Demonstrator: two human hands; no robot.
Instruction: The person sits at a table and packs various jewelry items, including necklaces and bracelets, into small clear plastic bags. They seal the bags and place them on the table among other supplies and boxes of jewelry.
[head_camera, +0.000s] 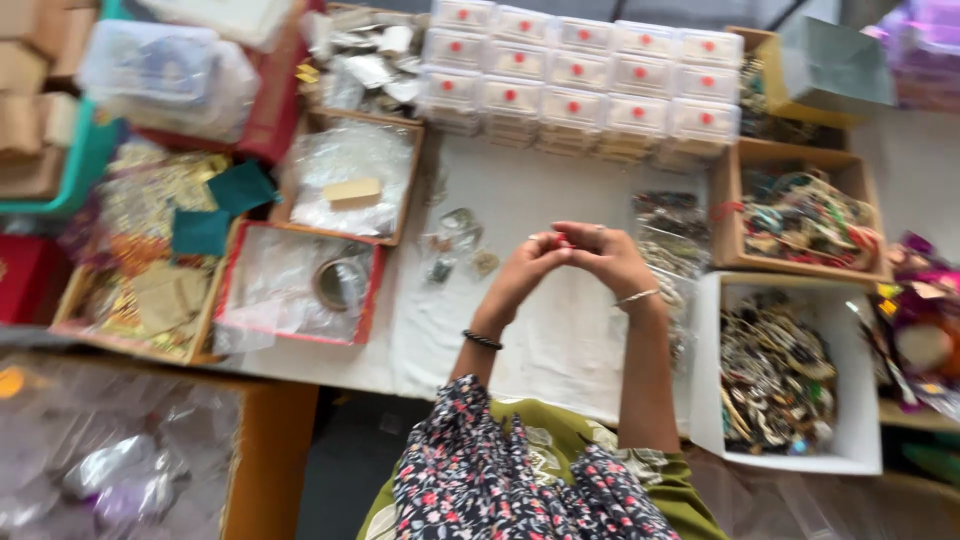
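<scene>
My left hand (522, 268) and my right hand (606, 258) meet above the white cloth (540, 340), fingertips pinched together around a tiny piece with a red speck; the blur hides what it is. A dark bangle sits on my left wrist, a thin silver one on my right. A few small packets (458, 243) lie on the cloth just left of my hands. Clear bags of jewellery (668, 228) lie to the right.
Stacked clear boxes with red dots (580, 85) line the far edge. A white box (853, 400) and a cardboard box (730, 215) of bangles stand right. Trays of plastic bags (300, 290), a tape roll (338, 283) and gold trinkets (140, 250) fill the left.
</scene>
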